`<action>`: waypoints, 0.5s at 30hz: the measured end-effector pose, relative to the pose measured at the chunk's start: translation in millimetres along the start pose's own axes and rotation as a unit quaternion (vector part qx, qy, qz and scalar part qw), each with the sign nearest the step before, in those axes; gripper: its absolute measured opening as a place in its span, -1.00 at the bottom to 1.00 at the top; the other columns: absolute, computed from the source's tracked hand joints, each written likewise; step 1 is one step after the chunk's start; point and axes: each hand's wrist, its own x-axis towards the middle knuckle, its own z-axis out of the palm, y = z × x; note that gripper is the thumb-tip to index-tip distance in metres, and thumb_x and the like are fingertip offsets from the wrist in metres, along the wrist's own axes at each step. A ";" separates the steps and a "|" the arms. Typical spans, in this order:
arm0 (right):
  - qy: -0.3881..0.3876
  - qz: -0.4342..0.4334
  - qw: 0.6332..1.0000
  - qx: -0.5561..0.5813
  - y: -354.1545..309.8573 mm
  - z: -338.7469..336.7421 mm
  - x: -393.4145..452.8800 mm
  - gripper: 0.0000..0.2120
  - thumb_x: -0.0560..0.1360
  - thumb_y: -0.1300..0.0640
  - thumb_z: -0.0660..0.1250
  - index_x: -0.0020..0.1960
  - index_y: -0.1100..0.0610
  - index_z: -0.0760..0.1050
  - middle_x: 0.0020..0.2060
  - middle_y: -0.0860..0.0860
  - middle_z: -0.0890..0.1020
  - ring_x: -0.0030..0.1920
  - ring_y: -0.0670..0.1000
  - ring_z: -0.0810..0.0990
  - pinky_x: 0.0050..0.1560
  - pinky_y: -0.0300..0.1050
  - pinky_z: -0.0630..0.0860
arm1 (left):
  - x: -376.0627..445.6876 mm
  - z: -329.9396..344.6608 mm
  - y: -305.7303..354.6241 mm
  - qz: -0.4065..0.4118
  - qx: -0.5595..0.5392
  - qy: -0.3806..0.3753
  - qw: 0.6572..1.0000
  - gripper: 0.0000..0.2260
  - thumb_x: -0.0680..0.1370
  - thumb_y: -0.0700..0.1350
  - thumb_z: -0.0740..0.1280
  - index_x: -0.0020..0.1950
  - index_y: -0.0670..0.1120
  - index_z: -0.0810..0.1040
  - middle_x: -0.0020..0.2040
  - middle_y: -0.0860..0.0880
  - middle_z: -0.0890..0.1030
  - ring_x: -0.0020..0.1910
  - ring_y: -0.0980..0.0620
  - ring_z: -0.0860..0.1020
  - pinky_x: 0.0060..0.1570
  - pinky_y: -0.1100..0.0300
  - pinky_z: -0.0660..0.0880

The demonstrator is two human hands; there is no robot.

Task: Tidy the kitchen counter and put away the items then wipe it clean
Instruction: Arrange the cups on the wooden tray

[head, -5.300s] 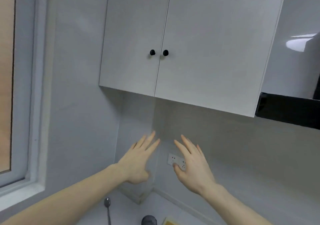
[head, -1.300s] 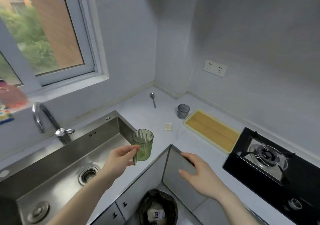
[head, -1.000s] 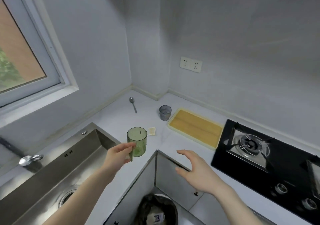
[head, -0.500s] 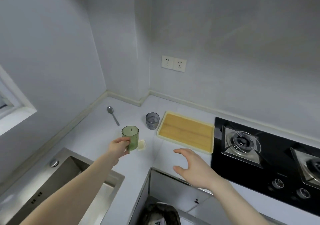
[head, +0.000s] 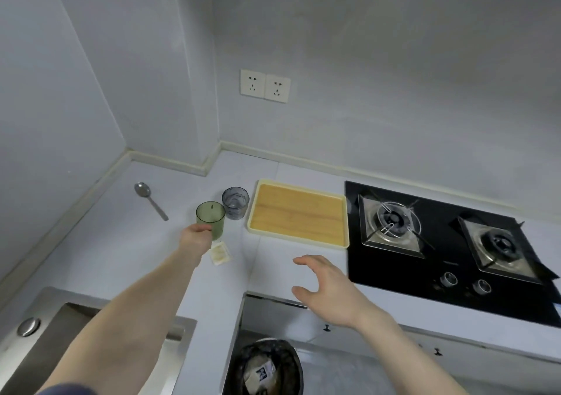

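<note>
My left hand [head: 195, 238] grips a green ribbed cup [head: 211, 219] and holds it upright just above the white counter [head: 121, 255], right beside a grey cup [head: 235, 203]. A wooden tray with a cream rim [head: 299, 212] lies to the right of the grey cup. A metal spoon [head: 150, 200] lies near the back left wall. A small beige packet [head: 220, 253] sits on the counter below the green cup. My right hand [head: 328, 288] hovers over the counter's front edge, fingers spread, holding nothing.
A black two-burner gas hob [head: 440, 242] fills the right side. The steel sink [head: 60, 343] is at the lower left. A bin lined with a black bag [head: 267, 367] stands on the floor below. A double socket [head: 265, 86] is on the wall.
My left hand has carried the green cup from over the sink edge forward to beside the grey cup. The view has swung right, away from the window and sink.
</note>
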 end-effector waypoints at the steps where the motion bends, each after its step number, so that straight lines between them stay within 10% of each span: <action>1: 0.002 0.004 1.000 0.002 0.9 0.4 0.2 -0.46 0.58 -0.08 0.32 0.53 -0.10 0.30 0.49 -0.18 0.30 0.48 -0.12 0.30 0.45 -0.24 0.21 | 0.5 3.7 0.2 -0.001 -0.001 0.003 1.000 -0.78 0.50 -0.30 0.33 -0.14 0.00 0.66 -0.03 -0.16 0.68 -0.15 -0.13 0.59 0.09 -0.04 0.62; 15: 0.010 0.020 1.000 0.008 8.6 4.6 -6.3 -0.47 0.59 -0.09 0.31 0.53 -0.13 0.29 0.50 -0.22 0.27 0.48 -0.14 0.30 0.42 -0.28 0.24 | -5.5 18.2 -2.4 0.027 0.022 -0.019 0.999 -0.78 0.54 -0.24 0.34 0.12 0.00 0.62 0.16 -0.19 0.66 0.17 -0.21 0.60 0.18 0.03 0.52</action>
